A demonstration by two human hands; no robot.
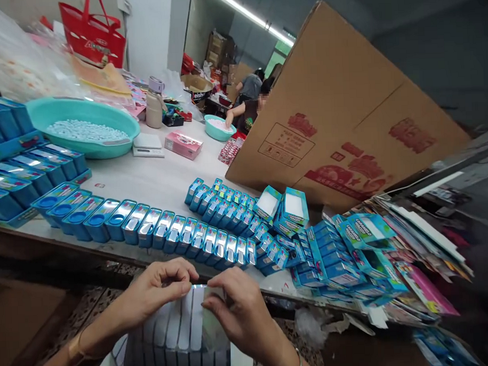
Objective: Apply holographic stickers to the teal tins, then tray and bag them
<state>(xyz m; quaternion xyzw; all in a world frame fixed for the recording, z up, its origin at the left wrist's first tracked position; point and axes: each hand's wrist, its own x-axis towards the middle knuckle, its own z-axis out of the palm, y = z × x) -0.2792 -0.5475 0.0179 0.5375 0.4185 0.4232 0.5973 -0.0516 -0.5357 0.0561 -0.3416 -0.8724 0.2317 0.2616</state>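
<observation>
Leftward, at ten o'clock, a smooth teal basin (106,148) holds pale-blue pellets (88,129); shiny, round-cornered tins (163,228) line the bench (127,179). At six, the left hand (163,282) bends thumb-to-finger by a glossy sheet (185,334) of slim, pale, round-ended strips (196,326); the right hand (236,303) curls beside it, both grips unclear. Corrugated carton (337,105), two o'clock.

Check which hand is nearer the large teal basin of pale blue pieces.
Left. The large teal basin sits ahead and to the left of both hands; the left hand is on the side toward it, the right hand farther right.
</observation>
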